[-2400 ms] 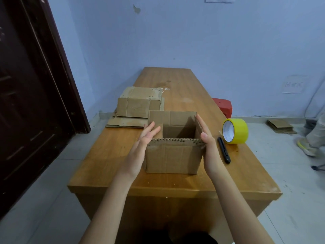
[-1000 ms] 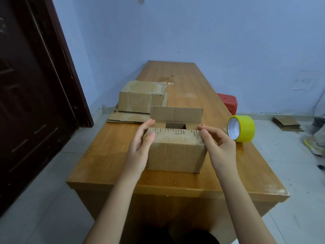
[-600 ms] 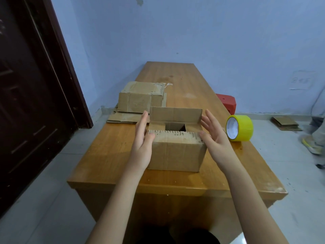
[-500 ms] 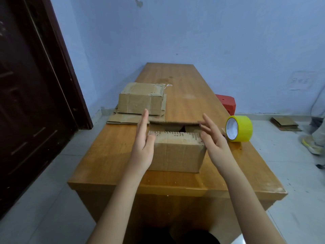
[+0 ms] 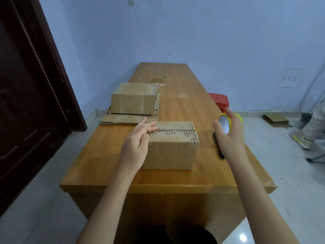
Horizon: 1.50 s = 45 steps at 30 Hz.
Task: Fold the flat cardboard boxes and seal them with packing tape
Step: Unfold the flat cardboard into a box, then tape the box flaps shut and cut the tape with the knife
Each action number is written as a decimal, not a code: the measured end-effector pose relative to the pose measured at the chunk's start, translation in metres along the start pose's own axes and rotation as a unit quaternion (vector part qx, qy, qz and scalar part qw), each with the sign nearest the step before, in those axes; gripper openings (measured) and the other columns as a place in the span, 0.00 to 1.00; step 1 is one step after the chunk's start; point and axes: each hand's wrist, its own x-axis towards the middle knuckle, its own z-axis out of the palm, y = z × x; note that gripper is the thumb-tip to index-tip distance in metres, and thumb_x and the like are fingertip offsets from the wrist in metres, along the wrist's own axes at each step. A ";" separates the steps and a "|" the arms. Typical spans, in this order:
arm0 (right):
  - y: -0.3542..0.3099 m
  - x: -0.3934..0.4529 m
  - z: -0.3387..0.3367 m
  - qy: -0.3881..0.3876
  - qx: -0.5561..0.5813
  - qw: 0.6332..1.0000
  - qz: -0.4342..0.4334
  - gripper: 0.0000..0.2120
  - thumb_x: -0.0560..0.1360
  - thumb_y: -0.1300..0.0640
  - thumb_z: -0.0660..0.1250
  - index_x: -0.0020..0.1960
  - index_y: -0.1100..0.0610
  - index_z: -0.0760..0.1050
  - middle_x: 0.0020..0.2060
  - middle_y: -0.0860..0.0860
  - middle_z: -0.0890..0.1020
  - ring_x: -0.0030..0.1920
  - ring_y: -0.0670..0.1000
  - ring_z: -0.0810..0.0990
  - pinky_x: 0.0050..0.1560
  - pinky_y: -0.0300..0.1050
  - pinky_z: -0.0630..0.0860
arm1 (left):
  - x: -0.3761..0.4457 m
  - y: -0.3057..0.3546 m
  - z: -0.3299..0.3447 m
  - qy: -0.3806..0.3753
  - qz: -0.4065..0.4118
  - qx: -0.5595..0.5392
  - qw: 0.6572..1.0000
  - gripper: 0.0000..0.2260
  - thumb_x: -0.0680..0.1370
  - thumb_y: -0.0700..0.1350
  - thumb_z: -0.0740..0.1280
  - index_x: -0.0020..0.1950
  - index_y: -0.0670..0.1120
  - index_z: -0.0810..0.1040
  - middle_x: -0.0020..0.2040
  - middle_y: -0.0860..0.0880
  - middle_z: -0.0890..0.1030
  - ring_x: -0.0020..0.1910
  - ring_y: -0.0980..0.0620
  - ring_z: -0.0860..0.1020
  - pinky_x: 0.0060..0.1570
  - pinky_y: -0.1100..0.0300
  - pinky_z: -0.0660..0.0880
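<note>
A small cardboard box [image 5: 171, 148] stands near the front of the wooden table [image 5: 175, 180], its top flaps folded down flat. My left hand [image 5: 136, 145] rests against the box's left side, fingers laid over the top left edge. My right hand [image 5: 228, 136] hovers open to the right of the box, in front of the yellow tape roll [image 5: 226, 125], fingers spread around it; I cannot tell whether it touches the roll. A black pen-like cutter [image 5: 218, 146] lies on the table under that hand.
A folded box [image 5: 134, 99] sits on flat cardboard sheets [image 5: 121, 118] at the table's left. A red stool [image 5: 219, 101] stands right of the table. More cardboard [image 5: 276, 119] lies on the floor, near a person's shoe [image 5: 301, 140]. A dark door [image 5: 26, 85] is at left.
The far flap has come down, so the box top is now closed. My right hand left the box and moved right to the tape roll. My left hand stayed on the box.
</note>
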 end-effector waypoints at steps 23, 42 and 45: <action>0.076 0.046 0.012 0.087 0.020 0.973 0.215 0.12 0.76 0.60 0.64 0.49 0.60 0.59 0.36 0.48 0.62 0.40 0.52 0.65 0.31 0.41 0.61 | 0.026 -0.003 0.025 -0.015 0.025 0.025 0.999 0.24 0.70 0.66 0.61 0.57 0.52 0.76 0.65 0.61 0.72 0.72 0.63 0.61 0.63 0.60 0.62; 0.069 0.063 0.029 0.257 0.144 0.932 0.211 0.09 0.75 0.67 0.59 0.49 0.59 0.60 0.40 0.51 0.69 0.45 0.51 0.70 0.44 0.41 0.67 | 0.027 0.000 0.020 -0.049 0.005 0.025 0.998 0.26 0.70 0.67 0.60 0.60 0.53 0.76 0.66 0.63 0.71 0.72 0.66 0.57 0.67 0.55 0.60; 0.039 0.089 0.019 0.288 0.203 0.927 0.128 0.12 0.75 0.70 0.57 0.45 0.53 0.61 0.43 0.52 0.70 0.46 0.47 0.72 0.49 0.36 0.73 | 0.026 0.000 0.020 -0.047 0.009 0.023 0.999 0.24 0.70 0.67 0.60 0.59 0.55 0.75 0.65 0.65 0.70 0.72 0.67 0.57 0.67 0.56 0.59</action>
